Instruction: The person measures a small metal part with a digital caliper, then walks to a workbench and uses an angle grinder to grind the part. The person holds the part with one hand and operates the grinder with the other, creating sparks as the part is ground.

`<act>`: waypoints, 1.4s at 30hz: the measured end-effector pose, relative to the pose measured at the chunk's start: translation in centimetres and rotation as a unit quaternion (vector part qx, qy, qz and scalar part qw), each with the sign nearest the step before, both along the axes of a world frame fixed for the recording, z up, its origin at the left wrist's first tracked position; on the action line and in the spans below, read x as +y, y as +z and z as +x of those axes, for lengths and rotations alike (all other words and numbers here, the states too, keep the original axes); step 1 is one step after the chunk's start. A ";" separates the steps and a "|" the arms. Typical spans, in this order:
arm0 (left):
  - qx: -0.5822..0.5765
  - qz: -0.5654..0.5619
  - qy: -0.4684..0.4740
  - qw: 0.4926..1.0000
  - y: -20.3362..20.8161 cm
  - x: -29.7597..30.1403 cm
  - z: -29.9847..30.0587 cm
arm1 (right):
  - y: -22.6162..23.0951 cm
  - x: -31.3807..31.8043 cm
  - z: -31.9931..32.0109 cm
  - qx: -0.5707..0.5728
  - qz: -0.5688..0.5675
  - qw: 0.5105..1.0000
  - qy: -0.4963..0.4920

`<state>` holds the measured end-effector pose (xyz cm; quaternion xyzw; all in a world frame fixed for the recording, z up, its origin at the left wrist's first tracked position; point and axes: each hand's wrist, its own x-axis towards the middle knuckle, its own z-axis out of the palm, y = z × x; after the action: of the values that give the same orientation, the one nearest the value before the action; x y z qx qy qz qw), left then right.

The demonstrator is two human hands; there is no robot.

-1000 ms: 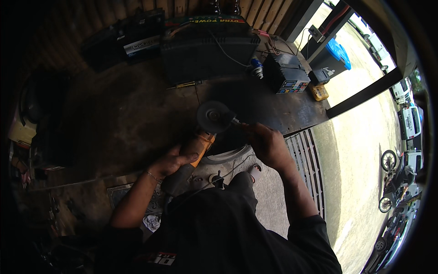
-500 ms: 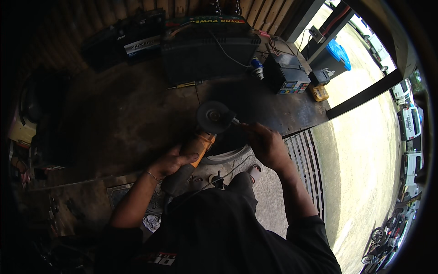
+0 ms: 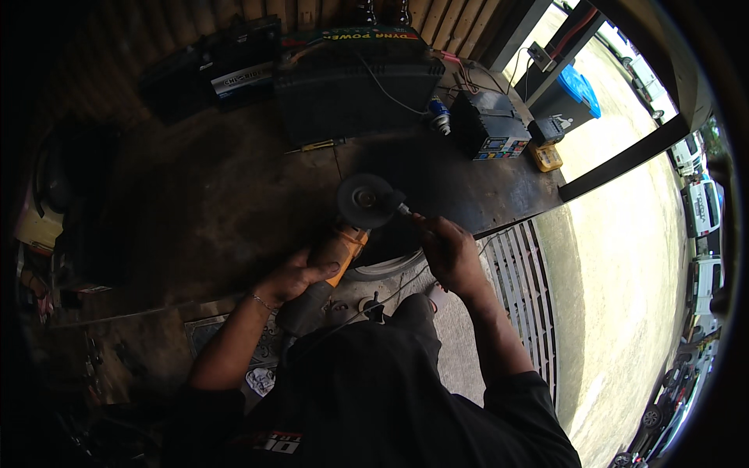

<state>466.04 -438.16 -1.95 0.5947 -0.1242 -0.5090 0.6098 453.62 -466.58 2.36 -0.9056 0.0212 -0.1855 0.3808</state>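
My left hand (image 3: 290, 277) is wrapped around an angle grinder (image 3: 344, 251) with an orange body and a dark rear grip. Its round disc (image 3: 360, 204) faces up, tilted, over the near edge of the workbench. In my right hand (image 3: 454, 256) is a small metal part (image 3: 402, 208), with a bright shank and a dark rounded end. That end lies at the right rim of the disc; I cannot tell if they touch. My fingers hide the rest of the part. The disc's markings look smeared.
A dark workbench (image 3: 195, 195) carries large black batteries (image 3: 351, 90) at the back, a charger-like box (image 3: 491, 129), a blue-and-white can (image 3: 440, 117) and a yellow meter (image 3: 548, 158). A cord (image 3: 355, 316) trails past my legs. Metal grating (image 3: 524, 285) lies on the floor at right.
My right hand has shifted slightly down and toward me, turning a little. The part's dark end shows more plainly beside the disc. My left hand and the grinder have barely moved.
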 end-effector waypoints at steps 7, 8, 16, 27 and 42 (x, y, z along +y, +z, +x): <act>0.002 -0.021 -0.001 1.000 0.0 0.0 0.1 | -0.7 0.4 0.0 -0.019 0.007 1.000 -0.010; -0.005 -0.013 0.000 1.000 -0.1 0.0 0.1 | -0.8 0.5 0.0 -0.026 0.012 1.000 -0.012; -0.024 -0.016 0.003 1.000 -0.1 -0.1 0.0 | -0.8 0.4 -0.1 -0.029 0.000 0.999 -0.018; -0.019 0.004 0.010 1.000 -0.4 0.0 -0.1 | 0.5 0.0 -0.2 0.006 -0.021 1.000 -0.002; -0.019 -0.005 0.006 1.000 -0.2 0.1 -0.1 | 2.2 -1.0 -0.1 0.041 -0.060 0.997 0.025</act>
<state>465.97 -438.07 -2.18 0.6022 -0.1350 -0.4935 0.6129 453.54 -467.61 4.57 -0.9339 0.0026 -0.1395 0.3291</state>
